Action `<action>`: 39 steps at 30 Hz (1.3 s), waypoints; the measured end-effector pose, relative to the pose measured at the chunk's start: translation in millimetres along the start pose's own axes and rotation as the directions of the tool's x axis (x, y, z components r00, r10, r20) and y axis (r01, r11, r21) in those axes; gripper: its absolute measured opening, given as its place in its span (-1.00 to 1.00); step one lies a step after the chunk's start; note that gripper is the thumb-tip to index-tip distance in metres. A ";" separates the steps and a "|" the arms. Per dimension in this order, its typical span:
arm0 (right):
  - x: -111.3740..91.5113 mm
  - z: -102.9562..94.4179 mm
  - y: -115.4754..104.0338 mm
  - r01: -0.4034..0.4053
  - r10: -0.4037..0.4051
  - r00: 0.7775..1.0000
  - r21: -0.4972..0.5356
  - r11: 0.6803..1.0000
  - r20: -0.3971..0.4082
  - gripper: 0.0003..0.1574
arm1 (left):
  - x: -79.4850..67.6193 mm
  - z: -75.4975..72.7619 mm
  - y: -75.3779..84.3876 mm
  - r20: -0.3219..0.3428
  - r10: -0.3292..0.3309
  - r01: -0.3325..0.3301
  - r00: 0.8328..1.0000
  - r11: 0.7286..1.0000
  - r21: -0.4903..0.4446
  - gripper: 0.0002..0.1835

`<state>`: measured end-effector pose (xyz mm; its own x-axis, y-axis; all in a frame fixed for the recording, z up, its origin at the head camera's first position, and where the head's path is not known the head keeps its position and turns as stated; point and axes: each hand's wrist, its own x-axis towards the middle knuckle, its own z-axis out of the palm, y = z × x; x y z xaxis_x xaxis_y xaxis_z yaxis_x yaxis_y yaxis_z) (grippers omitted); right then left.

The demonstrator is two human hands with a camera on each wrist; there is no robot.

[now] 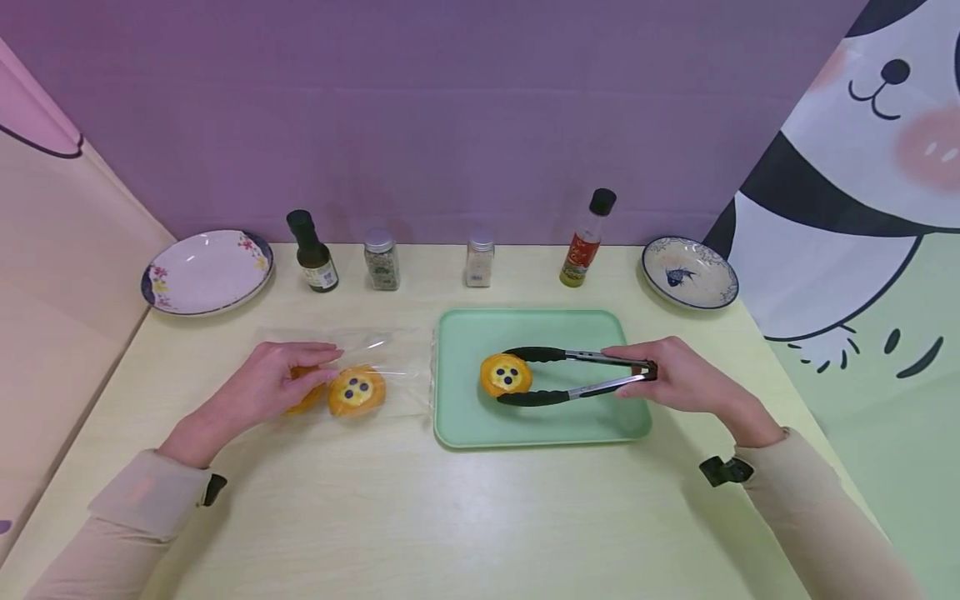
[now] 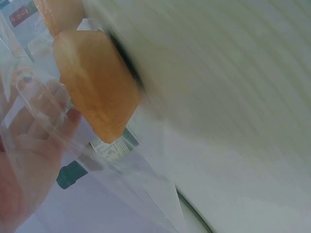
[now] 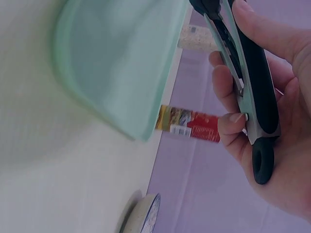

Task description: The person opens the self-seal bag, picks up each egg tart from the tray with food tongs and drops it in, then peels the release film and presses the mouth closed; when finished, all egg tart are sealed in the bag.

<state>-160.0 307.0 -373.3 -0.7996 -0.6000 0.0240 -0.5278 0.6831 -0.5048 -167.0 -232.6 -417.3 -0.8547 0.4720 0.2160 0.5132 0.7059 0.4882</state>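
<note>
My left hand [image 1: 277,379] holds the clear plastic bag [image 1: 405,396] at its left side, fingers and thumb about a partly hidden pastry [image 1: 303,402]. A second round pastry [image 1: 357,391], golden with dark berries on a pale centre, lies in the bag to the right. In the left wrist view, the orange-brown side of a pastry [image 2: 97,82] shows beside the film. My right hand [image 1: 671,375] grips the black and silver tongs [image 1: 536,399] near their hinged end. Their spread black tips stand on either side of a berry pastry [image 1: 506,375] on the green tray [image 1: 577,433].
Along the back stand an oval flowered plate [image 1: 208,273], a dark sauce bottle [image 1: 313,254], two seasoning jars [image 1: 382,262], [image 1: 479,262] and a red-labelled bottle [image 1: 582,246]. A small patterned dish [image 1: 690,273] sits at the back right, by the purple wall [image 1: 480,125].
</note>
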 end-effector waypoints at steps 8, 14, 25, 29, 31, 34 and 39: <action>39.1 9.3 -23.2 0.030 -0.030 1.000 0.007 1.000 -0.001 -0.28 | -0.9 -1.1 0.1 0.006 0.012 -0.012 1.000 1.000 -0.007 -0.65; 73.4 18.1 -39.2 0.080 -0.079 0.996 -0.012 0.997 0.040 -0.33 | -1.0 -0.8 0.8 0.002 0.008 -0.008 1.000 1.000 -0.019 -0.65; 117.1 35.9 -55.2 0.085 -0.086 0.992 0.014 0.996 0.093 -0.34 | -0.1 -2.3 2.5 -0.027 0.032 -0.032 0.999 0.999 -0.016 -0.63; 127.2 43.1 -55.1 0.071 -0.078 0.991 0.068 0.995 0.106 -0.35 | 0.2 -3.5 2.7 -0.029 0.038 -0.038 0.999 0.999 -0.019 -0.63; 130.7 46.5 -55.0 0.061 -0.072 0.990 0.094 0.994 0.121 -0.36 | 0.1 -4.1 2.9 -0.026 0.039 -0.039 0.999 0.999 -0.023 -0.64; 134.2 50.2 -57.4 0.046 -0.063 0.989 0.123 0.991 0.136 -0.36 | 0.3 -4.0 3.0 -0.029 0.037 -0.038 0.999 0.999 -0.034 -0.65; 136.8 54.6 -65.3 0.035 -0.049 0.993 0.128 0.991 0.106 -0.38 | 0.5 -3.8 2.8 -0.042 0.037 -0.038 0.998 0.999 -0.031 -0.65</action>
<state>-219.3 157.6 -384.3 -0.7379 -0.6735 -0.0429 -0.5146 0.6026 -0.6099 -166.2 -232.4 -412.6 -0.8377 0.4754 0.2688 0.5428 0.6708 0.5053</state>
